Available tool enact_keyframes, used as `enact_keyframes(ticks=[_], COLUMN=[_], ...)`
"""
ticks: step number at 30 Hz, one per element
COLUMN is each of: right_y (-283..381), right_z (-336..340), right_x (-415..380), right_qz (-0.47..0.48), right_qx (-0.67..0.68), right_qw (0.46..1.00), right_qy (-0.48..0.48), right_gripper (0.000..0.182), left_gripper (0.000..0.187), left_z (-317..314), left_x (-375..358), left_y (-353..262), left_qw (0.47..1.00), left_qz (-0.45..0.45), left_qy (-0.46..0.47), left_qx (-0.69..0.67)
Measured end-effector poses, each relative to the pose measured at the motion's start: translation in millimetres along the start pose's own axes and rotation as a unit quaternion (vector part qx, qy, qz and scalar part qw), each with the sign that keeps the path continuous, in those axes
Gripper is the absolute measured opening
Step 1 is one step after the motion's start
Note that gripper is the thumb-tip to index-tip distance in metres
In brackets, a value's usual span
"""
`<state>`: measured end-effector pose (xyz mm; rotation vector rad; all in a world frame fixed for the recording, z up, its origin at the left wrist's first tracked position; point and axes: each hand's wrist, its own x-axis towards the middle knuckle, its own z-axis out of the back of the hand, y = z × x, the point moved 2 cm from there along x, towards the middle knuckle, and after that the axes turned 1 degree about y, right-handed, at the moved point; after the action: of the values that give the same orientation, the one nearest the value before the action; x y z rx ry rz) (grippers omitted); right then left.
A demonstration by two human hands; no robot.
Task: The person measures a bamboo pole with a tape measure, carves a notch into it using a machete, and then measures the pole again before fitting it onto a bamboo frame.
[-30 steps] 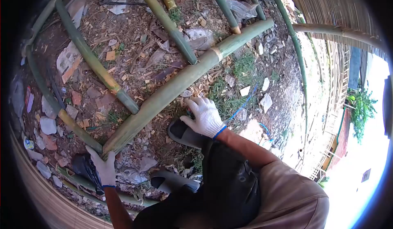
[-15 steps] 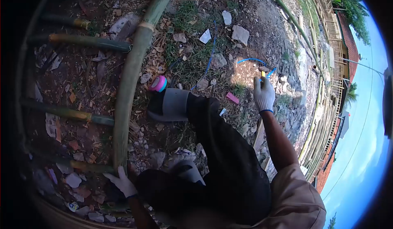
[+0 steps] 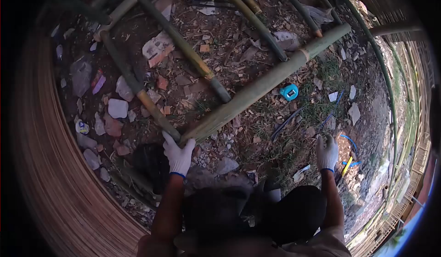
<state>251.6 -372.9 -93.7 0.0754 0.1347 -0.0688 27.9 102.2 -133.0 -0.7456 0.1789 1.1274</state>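
Note:
My left hand (image 3: 178, 156), in a white knit glove, grips the near end of a thick green bamboo pole (image 3: 257, 89), thumb and fingers on either side of it. A thinner bamboo rung (image 3: 154, 110) meets the pole right at my fingertips. My right hand (image 3: 327, 153), also gloved, is over the ground to the right with its fingers apart and nothing in them. Just right of it lies a slim yellow-handled tool (image 3: 347, 166) beside a blue strip (image 3: 350, 142). A teal tape measure (image 3: 289, 92) rests on the ground near the pole.
More bamboo rungs (image 3: 183, 50) join the thick pole to another pole (image 3: 131, 4), like a ladder frame. Stones and brick pieces (image 3: 118, 108) litter the ground. A curved slatted wooden surface (image 3: 50, 165) borders the left. Long bamboo poles (image 3: 390, 100) lie at the right.
My view has swung toward the bamboo frame. The right hand has come away from the yellow-handled tool, which now lies beside it. My left hand stays at the pole's end.

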Motion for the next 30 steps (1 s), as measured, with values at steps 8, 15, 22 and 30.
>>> enact_keyframes(ticks=[8, 15, 22, 30], right_y=[241, 323, 316, 320], right_z=[20, -7, -4, -4], right_x=[76, 85, 84, 82], right_qz=[0.401, 0.435, 0.46, 0.43], right_qx=[-0.001, -0.324, -0.301, -0.321], right_qw=[0.916, 0.831, 0.828, 0.834], right_qy=[-0.009, 0.121, 0.108, 0.128], right_gripper=[0.055, 0.064, 0.061, 0.058], left_gripper=[0.127, 0.127, 0.127, 0.127], left_z=[1, 4, 2, -3], left_x=[-2, -3, -3, -3], left_y=[-2, -4, -3, -2], left_qw=[0.999, 0.998, 0.997, 0.998], left_qz=[0.028, 0.038, 0.046, 0.044], left_qy=[0.012, 0.027, 0.025, 0.012], left_qx=[-0.013, -0.033, -0.052, -0.049])
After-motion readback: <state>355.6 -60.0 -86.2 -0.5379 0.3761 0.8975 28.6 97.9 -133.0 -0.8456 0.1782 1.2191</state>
